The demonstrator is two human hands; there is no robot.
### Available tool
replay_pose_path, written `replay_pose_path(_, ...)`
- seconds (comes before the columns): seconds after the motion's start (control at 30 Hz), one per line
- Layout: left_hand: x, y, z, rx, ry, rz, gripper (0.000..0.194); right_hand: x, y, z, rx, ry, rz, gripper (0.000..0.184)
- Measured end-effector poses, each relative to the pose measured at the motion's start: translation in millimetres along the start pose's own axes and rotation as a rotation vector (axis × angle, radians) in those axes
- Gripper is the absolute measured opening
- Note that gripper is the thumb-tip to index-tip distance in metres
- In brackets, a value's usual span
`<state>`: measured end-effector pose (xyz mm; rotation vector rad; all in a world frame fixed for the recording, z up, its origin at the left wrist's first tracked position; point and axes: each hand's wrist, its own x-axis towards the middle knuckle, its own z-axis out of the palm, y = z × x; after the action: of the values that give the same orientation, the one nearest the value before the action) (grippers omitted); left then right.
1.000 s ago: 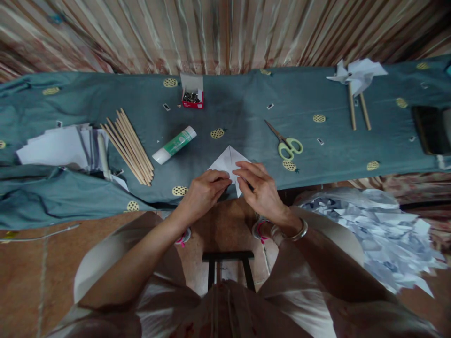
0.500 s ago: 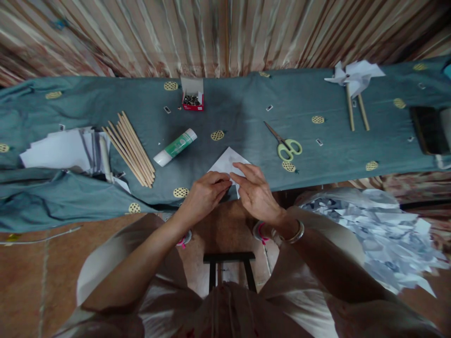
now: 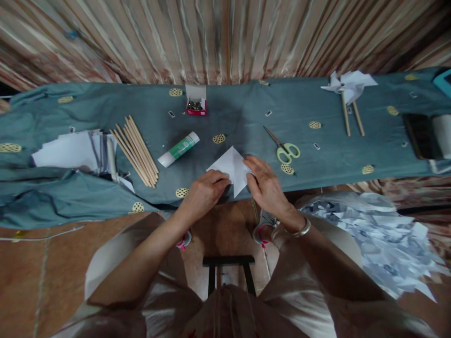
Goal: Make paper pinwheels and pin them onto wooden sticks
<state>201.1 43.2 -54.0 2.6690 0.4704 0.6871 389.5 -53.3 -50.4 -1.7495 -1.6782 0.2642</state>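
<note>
A white sheet of paper (image 3: pixel 233 164) with a crease down its middle lies near the table's front edge, one corner pointing away from me. My left hand (image 3: pixel 207 190) is closed, thumb and fingers pinching the paper's lower left side. My right hand (image 3: pixel 266 185) has its bent fingers and thumb around the paper's right edge; the fingertips partly cover that edge. Beyond the paper to the left lies a glue stick (image 3: pixel 179 149) with a green and white label. Scissors (image 3: pixel 283 145) with light green handles rest to the right.
A red box (image 3: pixel 196 107) of small metal pieces stands open at the back. Wooden sticks (image 3: pixel 136 152) and stacked paper (image 3: pixel 68 150) lie left. Paper pinwheels (image 3: pixel 348 87) on sticks and a dark phone-like object (image 3: pixel 421 136) lie right. Below, a bag (image 3: pixel 384 234) holds paper scraps.
My right hand has shifted from the paper's middle to its right edge, uncovering the central crease. My left hand stays at the lower left side. The view has shifted slightly.
</note>
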Motion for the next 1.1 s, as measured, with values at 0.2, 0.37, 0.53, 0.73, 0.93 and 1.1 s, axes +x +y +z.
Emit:
replay_pose_path(0.2, 7, -24, -14.3, 0.137, 0.041, -0.002, 0.022, -4, -7, -6, -0.032, -0.056, -0.012, 0.035)
replay_pose_path(0.37, 7, -12, -15.9, 0.136, 0.065, -0.007, 0.02, -4, -13, -8, -0.014, -0.095, -0.028, 0.035)
replay_pose_path(0.53, 6, 7, -8.7, 0.195, -0.039, 0.087, 0.016, -4, -15, -7, -0.02, -0.116, -0.056, 0.036)
replay_pose_path(0.73, 8, 9, -6.2, 0.213, -0.085, 0.073, 0.018, -2, -13, -7, 0.005, -0.121, -0.06, 0.037)
replay_pose_path(0.93, 4, 12, -7.6, 0.226, -0.066, 0.061, 0.017, 0, -6, -16, 0.112, -0.191, -0.042, 0.038)
replay_pose_path(1.1, 1, 18, -9.8, 0.217, -0.067, 0.103, 0.018, 0, -3, -15, 0.288, -0.193, 0.04, 0.018)
